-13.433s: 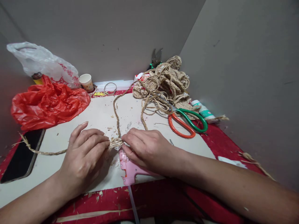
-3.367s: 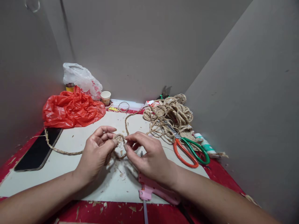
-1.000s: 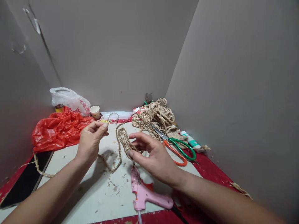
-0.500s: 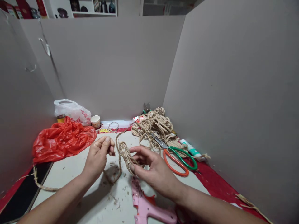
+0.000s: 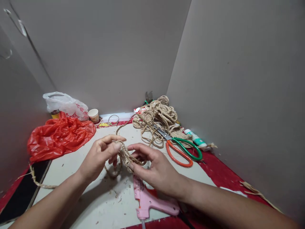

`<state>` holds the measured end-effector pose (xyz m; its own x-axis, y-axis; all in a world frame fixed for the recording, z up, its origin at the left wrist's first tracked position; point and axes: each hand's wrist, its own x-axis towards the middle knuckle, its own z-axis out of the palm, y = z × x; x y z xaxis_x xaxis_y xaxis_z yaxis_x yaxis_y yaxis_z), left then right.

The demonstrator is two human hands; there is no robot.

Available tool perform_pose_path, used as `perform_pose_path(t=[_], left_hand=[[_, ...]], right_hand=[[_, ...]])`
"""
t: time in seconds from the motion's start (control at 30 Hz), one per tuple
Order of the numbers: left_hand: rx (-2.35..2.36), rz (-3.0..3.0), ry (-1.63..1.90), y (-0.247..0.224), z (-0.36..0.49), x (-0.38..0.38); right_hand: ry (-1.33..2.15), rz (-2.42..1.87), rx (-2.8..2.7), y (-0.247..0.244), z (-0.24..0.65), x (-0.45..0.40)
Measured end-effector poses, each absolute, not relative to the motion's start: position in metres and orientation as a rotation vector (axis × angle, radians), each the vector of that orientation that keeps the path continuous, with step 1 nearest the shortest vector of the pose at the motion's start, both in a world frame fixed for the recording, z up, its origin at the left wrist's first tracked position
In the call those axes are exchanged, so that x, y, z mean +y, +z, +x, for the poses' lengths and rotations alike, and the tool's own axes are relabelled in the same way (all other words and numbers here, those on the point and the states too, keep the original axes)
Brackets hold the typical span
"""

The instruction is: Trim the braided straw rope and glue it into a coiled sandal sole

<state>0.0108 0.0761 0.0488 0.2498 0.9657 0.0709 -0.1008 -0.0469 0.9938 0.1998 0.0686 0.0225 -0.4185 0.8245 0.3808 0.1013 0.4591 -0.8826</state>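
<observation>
Between my two hands is a small piece of coiled, braided straw rope (image 5: 125, 156), held above the white board. My right hand (image 5: 153, 165) grips its right side, thumb in front and fingers behind. At its upper left edge, the thumb and fingers of my left hand (image 5: 101, 155) close on the rope piece. A loose length of the same rope hangs below and runs back toward the heap of rope (image 5: 162, 114). Just under my right hand lies a pink hot glue gun (image 5: 152, 202), its nozzle end partly beneath the rope piece.
Scissors (image 5: 181, 148) with one orange and one green handle lie against the rope heap. To the left are a red plastic bag (image 5: 62, 136), a white plastic bag (image 5: 66, 106) and a paper cup (image 5: 93, 115). Grey partitions (image 5: 107, 57) enclose the table; straw scraps dot the white board (image 5: 90, 203).
My left hand has moved right and taken hold of the rope piece, from which it was apart before. The view has tipped downward, showing more of the glue gun.
</observation>
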Motion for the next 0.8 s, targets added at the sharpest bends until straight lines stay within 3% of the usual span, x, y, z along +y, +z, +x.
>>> perform_pose_path(t=[0.8], left_hand=[[0.954, 1.288, 1.094, 0.030, 0.017, 0.078]], right_hand=[[0.841, -0.811, -1.863, 0.016, 0.201, 0.071]])
